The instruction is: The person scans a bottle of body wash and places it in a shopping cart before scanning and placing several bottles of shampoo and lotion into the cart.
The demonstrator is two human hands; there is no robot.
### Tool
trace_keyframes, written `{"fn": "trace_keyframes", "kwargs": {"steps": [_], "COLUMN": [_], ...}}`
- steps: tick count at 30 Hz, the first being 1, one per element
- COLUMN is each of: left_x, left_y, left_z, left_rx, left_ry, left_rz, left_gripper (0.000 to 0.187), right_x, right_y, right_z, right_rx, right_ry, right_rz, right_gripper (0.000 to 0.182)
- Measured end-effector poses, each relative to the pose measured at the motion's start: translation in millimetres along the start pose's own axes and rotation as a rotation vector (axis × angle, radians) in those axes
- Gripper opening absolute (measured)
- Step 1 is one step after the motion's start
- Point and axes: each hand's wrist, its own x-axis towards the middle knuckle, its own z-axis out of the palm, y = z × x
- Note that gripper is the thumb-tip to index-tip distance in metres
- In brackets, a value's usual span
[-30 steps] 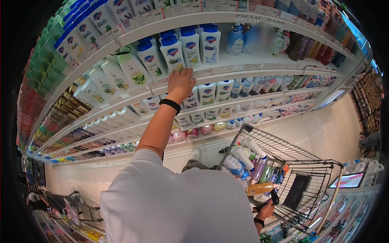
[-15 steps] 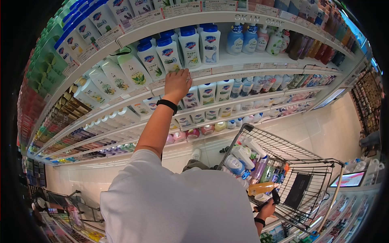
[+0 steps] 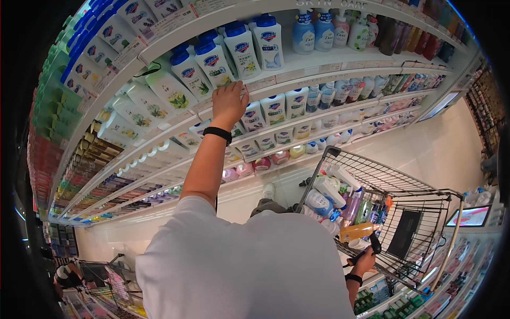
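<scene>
My left hand (image 3: pixel 229 103) reaches up to a shelf, its fingers resting at the price-label edge. Just above the fingertips stands a white body wash bottle (image 3: pixel 212 64) with a blue cap, among several alike. Low on the right, my right hand (image 3: pixel 364 261) is closed around a black handheld object (image 3: pixel 375 244) with a rounded head; its exact kind I cannot tell. That hand is beside a wire shopping cart (image 3: pixel 393 165). Inside the cart lie an orange bottle (image 3: pixel 357 232), a purple bottle (image 3: pixel 351 206) and several white and blue bottles (image 3: pixel 320 202).
Blue, pink and green pump bottles (image 3: pixel 325 33) stand farther right on the same shelf. Rows of bottles fill the tiers below. A second cart (image 3: pixel 109 284) stands at lower left near another person (image 3: pixel 68 276). Pale tiled floor (image 3: pixel 234 204) runs between shelf and cart.
The view has shifted slightly, so the cart and my right hand appear farther right and the shelf bottles higher. My left hand stays at the same shelf edge.
</scene>
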Motion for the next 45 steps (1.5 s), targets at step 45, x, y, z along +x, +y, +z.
{"fn": "trace_keyframes", "kwargs": {"steps": [45], "left_x": [-125], "left_y": [326], "left_z": [136], "left_rx": [-0.438], "left_ry": [-0.732], "left_rz": [1.000], "left_gripper": [0.051], "right_x": [5], "right_y": [4], "right_z": [5], "right_rx": [-0.375], "right_ry": [0.115], "right_rz": [0.075], "right_gripper": [0.055]}}
